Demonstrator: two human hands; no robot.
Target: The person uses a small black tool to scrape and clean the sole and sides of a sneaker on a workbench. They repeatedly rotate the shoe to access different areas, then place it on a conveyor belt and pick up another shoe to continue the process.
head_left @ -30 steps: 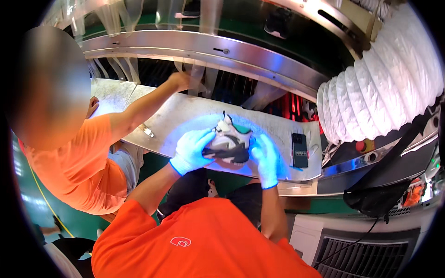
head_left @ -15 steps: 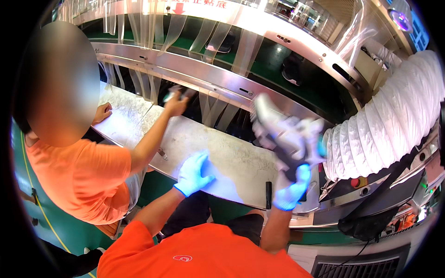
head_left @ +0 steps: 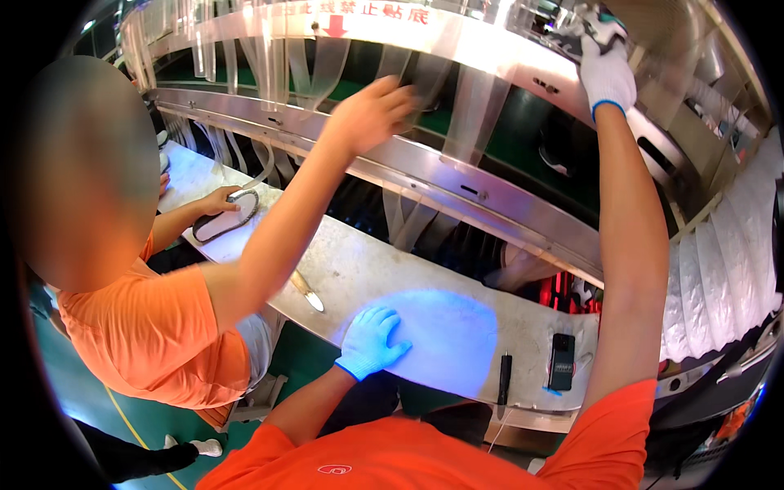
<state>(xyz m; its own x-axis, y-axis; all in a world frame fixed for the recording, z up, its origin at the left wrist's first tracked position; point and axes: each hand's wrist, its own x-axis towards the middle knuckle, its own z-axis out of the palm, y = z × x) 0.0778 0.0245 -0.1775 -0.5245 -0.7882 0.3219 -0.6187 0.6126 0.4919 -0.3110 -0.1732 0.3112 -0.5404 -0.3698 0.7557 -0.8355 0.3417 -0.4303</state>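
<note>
Our shoe (head_left: 603, 31), pale with dark parts, is at the far right, above the upper metal rail (head_left: 498, 59). Our right hand (head_left: 608, 77) touches its near side at full reach; its fingertips are lost against the shoe, so we cannot tell how firmly they hold. To do this well, we would keep the shoe steady, clear of the rail edge and hanging clear strips (head_left: 480, 114), and loosen the fingers only with its sole supported. Nearer, our left hand (head_left: 371, 341) rests on the worktable (head_left: 367, 251) in the blue light, thumb apart from the fingers, grasping nothing; we judge it a good brace for the stretch. Right of it lie a black tool (head_left: 505, 380) and a phone (head_left: 562, 362), best kept clear of our sleeve. At left, a co-worker's blurred hand (head_left: 371, 118) crosses the lower rail (head_left: 482, 194), so we should keep to our side.
</note>
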